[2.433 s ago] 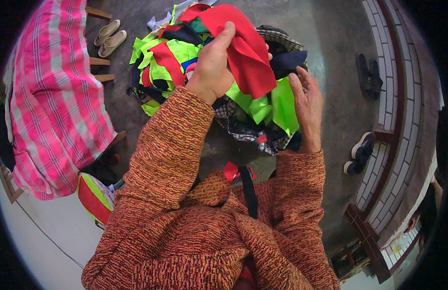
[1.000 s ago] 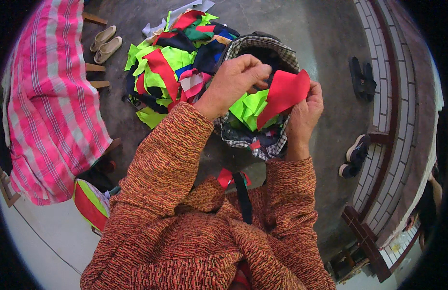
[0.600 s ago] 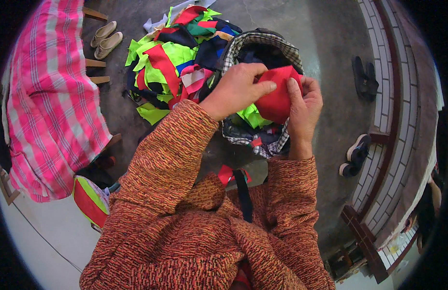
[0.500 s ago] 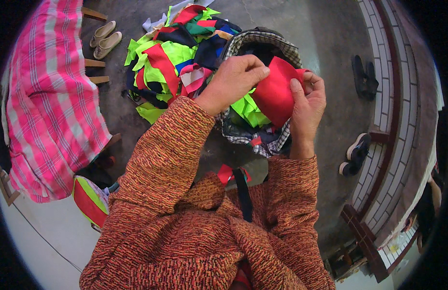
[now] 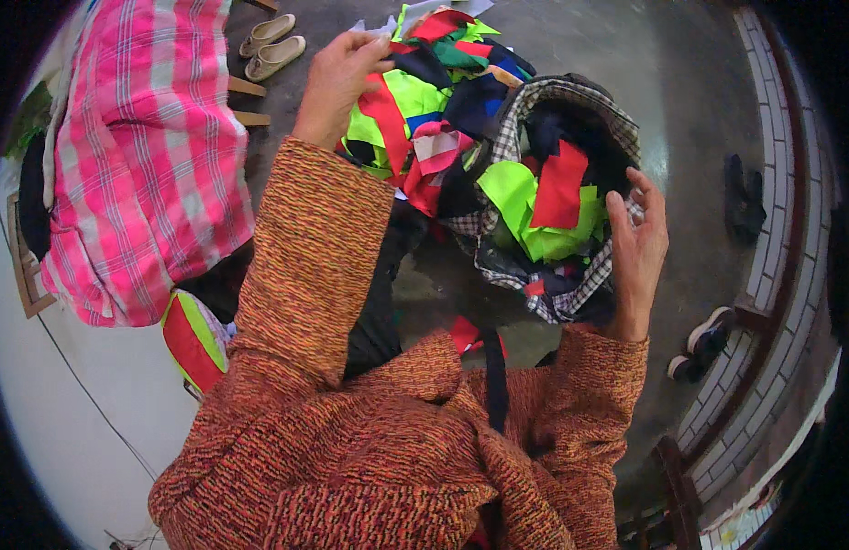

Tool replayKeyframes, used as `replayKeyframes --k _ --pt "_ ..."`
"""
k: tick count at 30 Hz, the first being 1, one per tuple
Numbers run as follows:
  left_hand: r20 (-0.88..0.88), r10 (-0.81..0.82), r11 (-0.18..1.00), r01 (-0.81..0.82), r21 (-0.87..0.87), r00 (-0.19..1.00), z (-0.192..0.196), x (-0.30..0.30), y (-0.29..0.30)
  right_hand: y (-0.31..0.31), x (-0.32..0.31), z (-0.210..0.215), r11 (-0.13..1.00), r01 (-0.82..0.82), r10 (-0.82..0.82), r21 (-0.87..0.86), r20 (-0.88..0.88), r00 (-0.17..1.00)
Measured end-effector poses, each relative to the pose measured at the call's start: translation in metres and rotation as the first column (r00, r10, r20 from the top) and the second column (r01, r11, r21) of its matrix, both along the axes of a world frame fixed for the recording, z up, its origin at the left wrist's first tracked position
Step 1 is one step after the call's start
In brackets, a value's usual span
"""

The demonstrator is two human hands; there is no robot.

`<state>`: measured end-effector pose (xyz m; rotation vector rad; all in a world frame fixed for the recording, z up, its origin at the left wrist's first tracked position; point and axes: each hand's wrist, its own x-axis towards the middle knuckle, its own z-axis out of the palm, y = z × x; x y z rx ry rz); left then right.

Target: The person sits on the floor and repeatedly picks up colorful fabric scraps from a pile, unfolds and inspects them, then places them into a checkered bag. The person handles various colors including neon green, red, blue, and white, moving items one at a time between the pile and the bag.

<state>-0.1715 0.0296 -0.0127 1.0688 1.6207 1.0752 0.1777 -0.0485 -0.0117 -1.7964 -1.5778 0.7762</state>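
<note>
My left hand (image 5: 337,87) reaches to the upper left side of a heap of cloth scraps (image 5: 434,96) in bright green, red, dark blue and pink. Its fingers look parted, with no scrap visible in them; whether they touch the heap I cannot tell. To the right of the heap stands a black-and-white checked cloth bag (image 5: 617,115) with a wide mouth. Inside it, a red scrap (image 5: 562,188) lies over bright green scraps (image 5: 512,192). Beside the bag's right rim is my right hand (image 5: 640,243), open, thumb and fingers apart.
Pink checked cloth (image 5: 149,156) covers something with wooden legs at the left. Pale shoes (image 5: 276,57) lie beside it on the grey floor. Along a brick-patterned edge (image 5: 773,165) at the right are dark slippers (image 5: 744,197) and dark shoes (image 5: 704,344).
The red cloth that both hands held is now out of them, and a red scrap lies in the bag. My left hand has moved left to the heap; my right hand has opened by the rim.
</note>
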Motion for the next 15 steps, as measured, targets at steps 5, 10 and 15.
replayKeyframes --k 5,10,15 --pt "-0.203 0.033 0.958 -0.089 -0.272 0.979 -0.061 -0.056 -0.013 -0.005 -0.005 -0.002 0.997 -0.012 0.009 -0.075 -0.032 0.999" --pt "-0.575 -0.066 0.905 -0.194 -0.379 0.815 -0.155 -0.092 -0.017 -0.002 -0.004 -0.003 0.996 -0.003 0.001 -0.093 -0.027 1.000" --pt "-0.552 -0.160 0.845 -0.175 -0.505 0.818 -0.173 -0.080 -0.019 -0.004 -0.001 -0.004 0.984 -0.027 0.018 -0.177 -0.054 0.998"
